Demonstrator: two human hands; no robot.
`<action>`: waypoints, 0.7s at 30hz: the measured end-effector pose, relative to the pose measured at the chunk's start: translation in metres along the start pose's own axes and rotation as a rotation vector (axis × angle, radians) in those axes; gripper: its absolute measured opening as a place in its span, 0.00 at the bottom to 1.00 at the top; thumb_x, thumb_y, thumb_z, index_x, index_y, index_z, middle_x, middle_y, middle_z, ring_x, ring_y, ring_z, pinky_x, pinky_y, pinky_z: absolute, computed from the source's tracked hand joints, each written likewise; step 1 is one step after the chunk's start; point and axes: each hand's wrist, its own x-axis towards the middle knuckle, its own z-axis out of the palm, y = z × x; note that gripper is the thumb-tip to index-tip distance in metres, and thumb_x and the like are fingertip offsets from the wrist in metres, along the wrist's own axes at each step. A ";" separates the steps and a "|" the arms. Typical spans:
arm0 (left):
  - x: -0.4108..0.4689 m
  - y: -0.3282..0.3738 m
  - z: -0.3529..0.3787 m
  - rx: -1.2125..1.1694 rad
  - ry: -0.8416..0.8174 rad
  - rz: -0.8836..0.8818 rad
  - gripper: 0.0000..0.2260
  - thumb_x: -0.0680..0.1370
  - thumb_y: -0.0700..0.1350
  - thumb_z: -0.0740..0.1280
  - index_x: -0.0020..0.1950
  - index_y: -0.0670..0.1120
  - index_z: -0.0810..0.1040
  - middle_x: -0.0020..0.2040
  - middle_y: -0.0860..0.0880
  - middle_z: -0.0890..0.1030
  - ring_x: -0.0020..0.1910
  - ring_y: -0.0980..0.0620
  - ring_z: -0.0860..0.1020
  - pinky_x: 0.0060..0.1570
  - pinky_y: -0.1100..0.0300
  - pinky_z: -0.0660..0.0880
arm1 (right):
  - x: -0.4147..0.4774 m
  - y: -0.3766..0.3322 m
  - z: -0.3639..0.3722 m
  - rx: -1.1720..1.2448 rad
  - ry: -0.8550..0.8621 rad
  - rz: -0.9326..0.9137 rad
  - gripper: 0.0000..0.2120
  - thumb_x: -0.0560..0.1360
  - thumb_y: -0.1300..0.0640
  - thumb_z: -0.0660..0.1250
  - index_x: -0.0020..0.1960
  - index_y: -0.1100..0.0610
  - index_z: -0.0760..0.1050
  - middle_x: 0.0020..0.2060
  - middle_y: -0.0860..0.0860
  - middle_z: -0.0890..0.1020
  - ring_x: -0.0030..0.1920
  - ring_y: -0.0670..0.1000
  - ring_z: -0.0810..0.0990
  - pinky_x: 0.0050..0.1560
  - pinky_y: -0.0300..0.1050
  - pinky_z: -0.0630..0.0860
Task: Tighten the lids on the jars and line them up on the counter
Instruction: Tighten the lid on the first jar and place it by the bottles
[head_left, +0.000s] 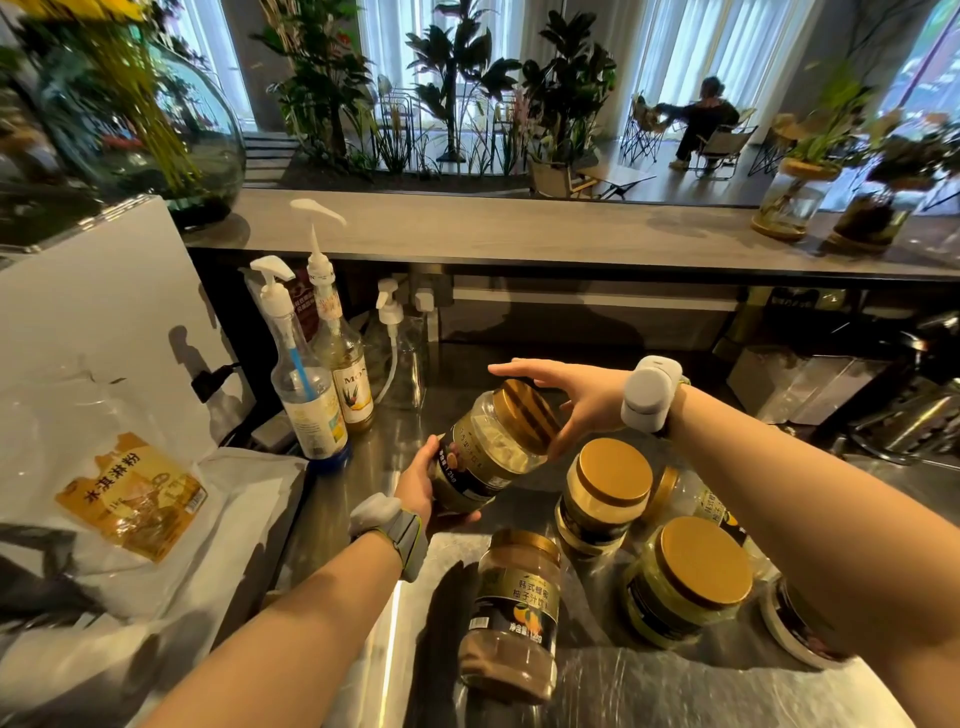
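Observation:
My left hand (423, 480) grips the lower body of a tilted clear jar (493, 452) with a gold lid (527, 413), held above the steel counter (395, 441). My right hand (571, 400) is spread open around that lid, fingers straight above it and thumb below its rim. Several more gold-lidded jars stand on the counter: a brown-filled one (511, 613) nearest me, a pale one (605, 491) to its right, a greenish one (685, 579) under my right forearm. Another jar (691, 499) lies partly hidden behind them.
Two pump bottles (309, 405) and a syrup bottle (353, 384) stand at the counter's left back. A white bag of powder (130, 499) lies on the far left. A raised bar ledge (519, 228) runs across behind. A dark dish (800, 629) sits at the right.

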 end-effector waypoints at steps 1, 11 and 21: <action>-0.001 0.001 0.000 -0.007 0.002 -0.004 0.17 0.74 0.60 0.67 0.42 0.45 0.75 0.44 0.40 0.77 0.49 0.36 0.76 0.48 0.41 0.76 | 0.001 0.000 0.000 0.015 -0.007 -0.002 0.50 0.65 0.63 0.78 0.75 0.38 0.53 0.75 0.45 0.59 0.75 0.52 0.58 0.65 0.48 0.67; -0.009 0.002 -0.001 0.022 -0.004 0.033 0.17 0.75 0.60 0.64 0.42 0.46 0.74 0.43 0.41 0.76 0.41 0.39 0.76 0.46 0.45 0.76 | 0.003 0.001 0.001 0.028 0.061 0.099 0.52 0.65 0.55 0.79 0.77 0.43 0.49 0.76 0.49 0.59 0.75 0.56 0.60 0.68 0.51 0.66; -0.007 0.006 -0.003 0.022 0.014 0.018 0.18 0.75 0.61 0.64 0.42 0.46 0.73 0.44 0.41 0.76 0.51 0.37 0.76 0.49 0.43 0.76 | 0.008 -0.001 0.002 0.028 -0.017 -0.046 0.48 0.66 0.65 0.76 0.75 0.40 0.55 0.73 0.45 0.62 0.74 0.52 0.59 0.64 0.47 0.69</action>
